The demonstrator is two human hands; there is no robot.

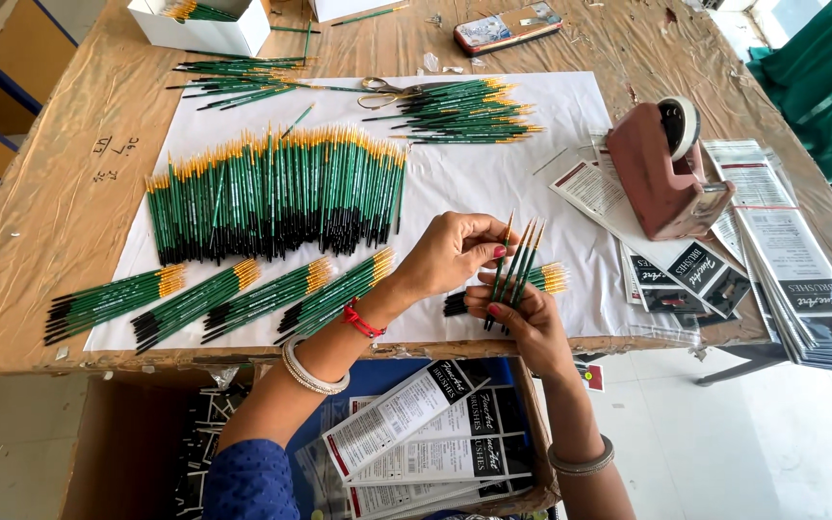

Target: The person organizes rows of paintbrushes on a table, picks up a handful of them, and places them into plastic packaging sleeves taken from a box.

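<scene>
**Brushes stand upright between your two hands**

Your right hand (524,323) grasps a small fan of thin green paintbrushes with yellow tips (515,273), gripping them near the dark lower ends. Their long axis runs almost vertical, tips leaning a little to the right, away from you. Your left hand (450,252) comes from the left and pinches one brush of the fan near its upper part. The fan is above the white paper sheet (493,183), just beside a lying bundle of green brushes (549,278).
</scene>
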